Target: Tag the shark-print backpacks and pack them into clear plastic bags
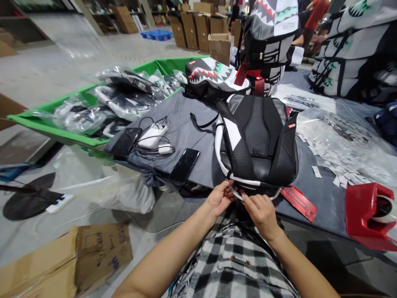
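A black, white and grey backpack (257, 136) lies on the table with its padded back panel and shoulder straps facing up. At its near edge, my left hand (220, 198) pinches one end of a narrow pale strip (237, 193). My right hand (259, 210) has its fingers closed at the other end of that strip, close against the bag. Whether the strip is part of the bag or a separate piece, I cannot tell. A red hang tag (299, 203) lies by the bag's near right corner.
Left of the bag are a black phone (185, 164) and a white charger with cables (153, 135). A green-sided bin (58, 134) holds plastic-wrapped bags. To the right stand a red tape dispenser (367, 215) and scattered white labels (341, 174). Shark-print backpacks (214, 76) sit behind.
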`<state>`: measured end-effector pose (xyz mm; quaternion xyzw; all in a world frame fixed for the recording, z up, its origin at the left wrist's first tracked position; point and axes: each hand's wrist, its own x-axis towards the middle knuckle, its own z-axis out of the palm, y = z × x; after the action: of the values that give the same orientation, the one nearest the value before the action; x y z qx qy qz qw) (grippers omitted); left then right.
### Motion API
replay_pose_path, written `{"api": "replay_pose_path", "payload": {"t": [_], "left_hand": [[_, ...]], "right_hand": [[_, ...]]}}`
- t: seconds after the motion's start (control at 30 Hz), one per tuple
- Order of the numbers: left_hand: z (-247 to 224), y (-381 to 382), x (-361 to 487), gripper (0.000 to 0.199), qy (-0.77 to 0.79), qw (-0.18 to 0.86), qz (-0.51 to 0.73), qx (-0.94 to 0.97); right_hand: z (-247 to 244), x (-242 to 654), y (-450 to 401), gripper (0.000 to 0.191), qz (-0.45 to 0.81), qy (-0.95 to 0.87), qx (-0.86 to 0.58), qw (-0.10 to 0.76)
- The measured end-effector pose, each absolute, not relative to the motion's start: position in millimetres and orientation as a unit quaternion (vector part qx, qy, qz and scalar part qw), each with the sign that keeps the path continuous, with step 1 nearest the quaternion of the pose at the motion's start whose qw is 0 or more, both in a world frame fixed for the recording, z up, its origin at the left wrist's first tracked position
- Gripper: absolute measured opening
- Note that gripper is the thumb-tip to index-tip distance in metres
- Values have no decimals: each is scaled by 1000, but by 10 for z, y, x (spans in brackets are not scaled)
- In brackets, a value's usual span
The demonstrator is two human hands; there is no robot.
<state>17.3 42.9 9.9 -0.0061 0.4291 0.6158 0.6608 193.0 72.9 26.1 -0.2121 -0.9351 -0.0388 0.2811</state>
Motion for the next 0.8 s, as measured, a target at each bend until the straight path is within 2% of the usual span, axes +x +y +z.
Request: {"api": "replay_pose_path", "payload": {"t": [0.17,0.33,0.43,0.63,0.73,0.8], "left_hand": [[17,428,228,14,382,656,651,-9],[58,475,210,16,312,701,641,-2],[85,421,153,21,341,681,645,60],[182,51,110,56,462,674,566,110],[247,-1,251,54,496,643,573,113],[272,94,345,45,508,592,616,105]], "right_hand": [[288,1912,667,22,-11,-936,-235,261],[329,1648,554,20,-10,-930,-265,254],[330,1582,500,23,5,-921,-265,285],[502,2140,479,27,60,-888,-215,402],[502,2580,683,24,22,-854,-299,424],[421,2768,905,22,-5,-841,-382,384]]}}
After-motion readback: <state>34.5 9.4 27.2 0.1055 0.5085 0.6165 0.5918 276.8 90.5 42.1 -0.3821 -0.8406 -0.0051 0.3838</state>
